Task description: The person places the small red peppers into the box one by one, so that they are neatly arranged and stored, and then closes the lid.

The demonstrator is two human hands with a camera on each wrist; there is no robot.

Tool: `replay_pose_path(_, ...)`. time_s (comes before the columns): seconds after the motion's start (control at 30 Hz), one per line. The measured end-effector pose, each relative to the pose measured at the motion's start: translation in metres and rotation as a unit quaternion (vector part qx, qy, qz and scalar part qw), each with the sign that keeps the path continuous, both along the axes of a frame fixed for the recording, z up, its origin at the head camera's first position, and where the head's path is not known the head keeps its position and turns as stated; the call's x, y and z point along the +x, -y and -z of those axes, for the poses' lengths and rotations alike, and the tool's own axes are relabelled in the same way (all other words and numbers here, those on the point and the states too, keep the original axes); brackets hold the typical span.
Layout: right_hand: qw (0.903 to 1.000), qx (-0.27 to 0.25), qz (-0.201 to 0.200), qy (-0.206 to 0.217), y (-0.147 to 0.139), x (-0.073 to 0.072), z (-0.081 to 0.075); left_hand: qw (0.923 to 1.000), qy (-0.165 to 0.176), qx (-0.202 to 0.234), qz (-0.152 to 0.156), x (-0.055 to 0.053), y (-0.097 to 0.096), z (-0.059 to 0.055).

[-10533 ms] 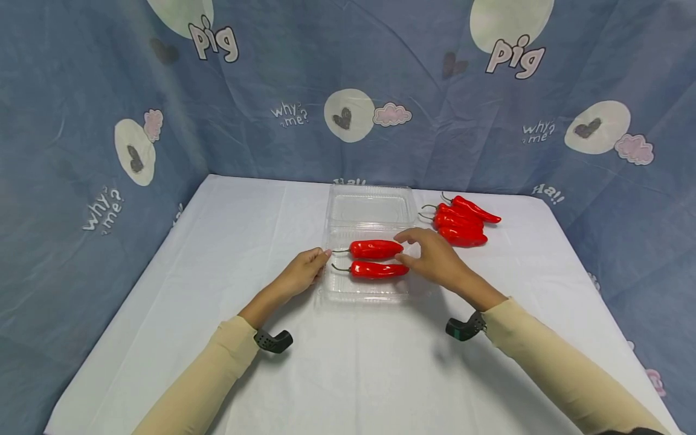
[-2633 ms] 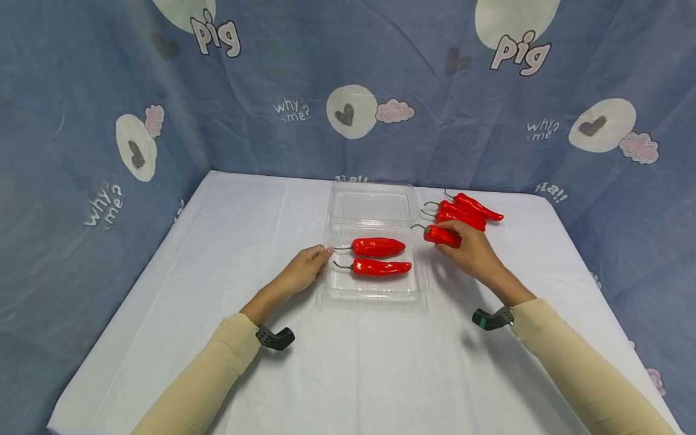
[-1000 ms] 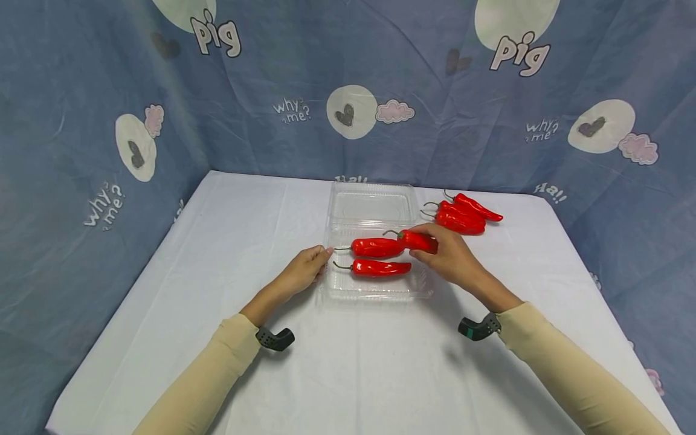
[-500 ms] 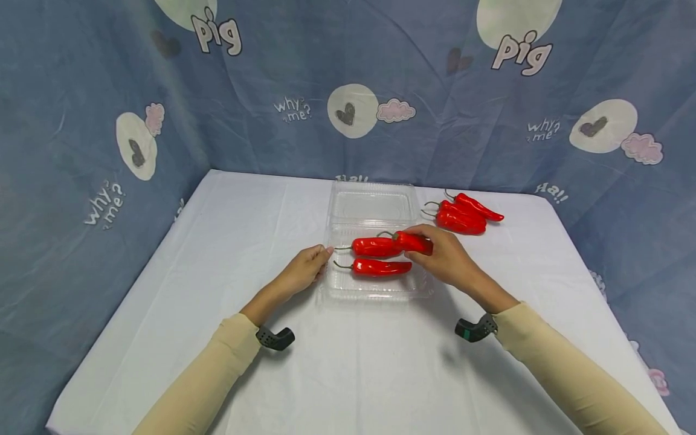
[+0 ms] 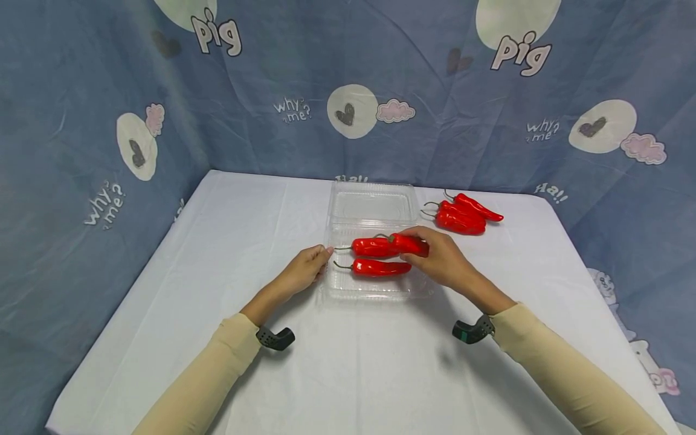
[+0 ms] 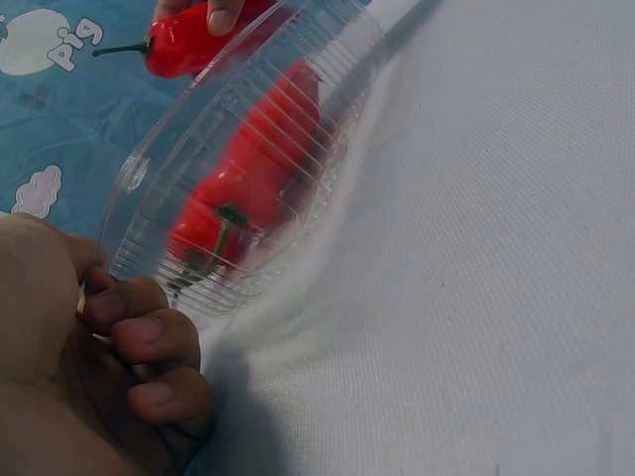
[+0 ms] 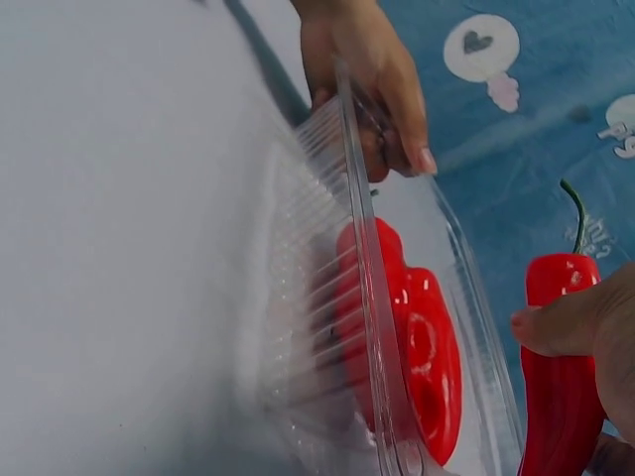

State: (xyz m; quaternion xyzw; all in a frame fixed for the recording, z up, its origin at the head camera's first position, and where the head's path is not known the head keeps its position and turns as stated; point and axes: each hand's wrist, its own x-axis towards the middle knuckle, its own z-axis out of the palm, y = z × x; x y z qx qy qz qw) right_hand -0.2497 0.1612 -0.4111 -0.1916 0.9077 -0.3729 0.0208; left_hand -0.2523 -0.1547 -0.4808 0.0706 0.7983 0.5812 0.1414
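Over on the left, the left hand (image 5: 303, 270) pinches the edge of a clear container (image 5: 375, 296). Just right of that hand, two red peppers (image 5: 380, 267) lie side by side inside, stems pointing back toward it. Further right, the right hand (image 5: 437, 260) grips another pepper (image 5: 408, 244) between thumb and fingers, above the container. Beyond that hand and slightly right of it, more peppers (image 5: 461, 223) lie bunched on the white cloth (image 5: 244, 229).

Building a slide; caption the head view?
Left hand grips a clear container; right hand holds a red pepper over it.
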Motion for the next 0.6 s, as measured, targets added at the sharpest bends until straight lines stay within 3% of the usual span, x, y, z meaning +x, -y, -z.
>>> replay_pose_path(0.6,0.9994,0.018,-0.024,0.019,0.014,0.004,-0.001,1.0,0.004,0.004,-0.003,0.0,0.0,0.001)
